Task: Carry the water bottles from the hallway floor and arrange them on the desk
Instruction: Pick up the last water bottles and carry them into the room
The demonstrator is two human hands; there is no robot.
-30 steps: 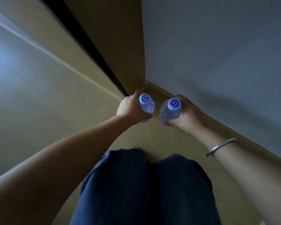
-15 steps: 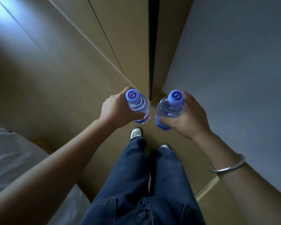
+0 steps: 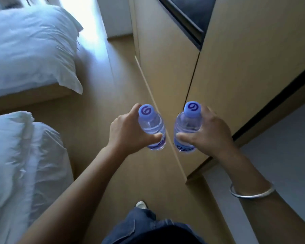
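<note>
Two bottles in the air, one per hand, mid-carry.

Your left hand grips the left bottle round its upper body, thumb across the front; your right hand wraps the right bottle the same way. Both look full (so fairly heavy, thin-walled, likely slick), so hold the body, not the cap. They hang over the wooden floor, beds to your left; no desk in view.

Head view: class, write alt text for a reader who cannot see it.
A left hand and a right hand each grip an upright water bottle, left bottle and right bottle, above a wooden floor beside white beds.
</note>
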